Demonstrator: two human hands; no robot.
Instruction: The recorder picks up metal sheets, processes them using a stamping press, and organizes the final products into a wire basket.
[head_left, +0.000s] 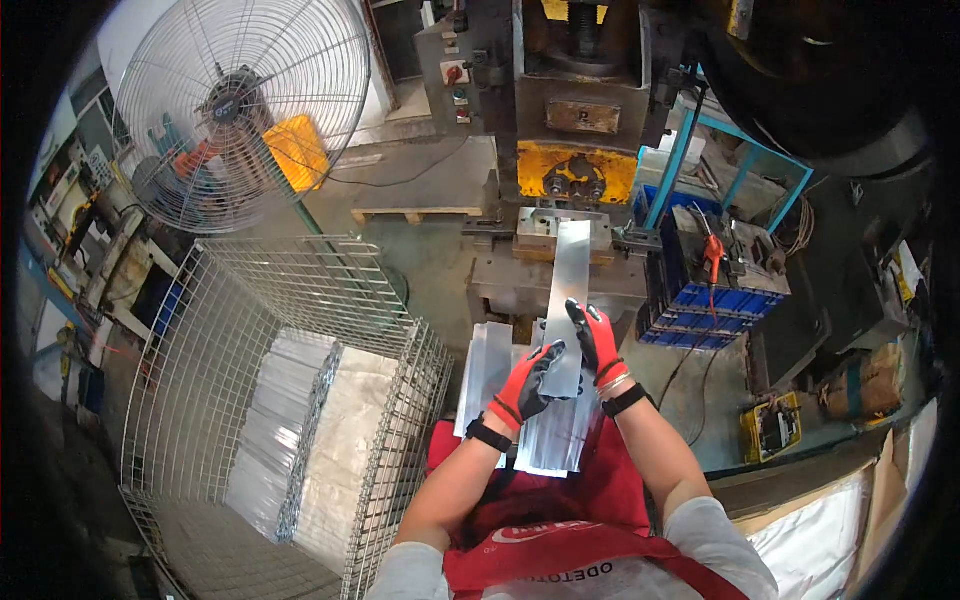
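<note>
A long flat metal strip (pixel 571 268) reaches away from me, its far end over the die block (pixel 535 240) of a press. My left hand (pixel 536 382), in a red and black glove, grips the strip's near left edge. On the opposite edge, slightly farther up, my right hand (pixel 597 343) is closed round it in a matching glove. Beneath my hands lies a stack of similar metal strips (pixel 550 452) at my lap. A second pile of strips (pixel 488 362) sits just left of it.
At left stands a wire mesh cage (pixel 300 262) with stacked strips (pixel 285 420) inside. A large fan (pixel 237 100) rises behind it. Right of the press, a red-handled tool (pixel 712 255) rests on blue crates (pixel 712 315). A yellow basket (pixel 772 428) is on the floor.
</note>
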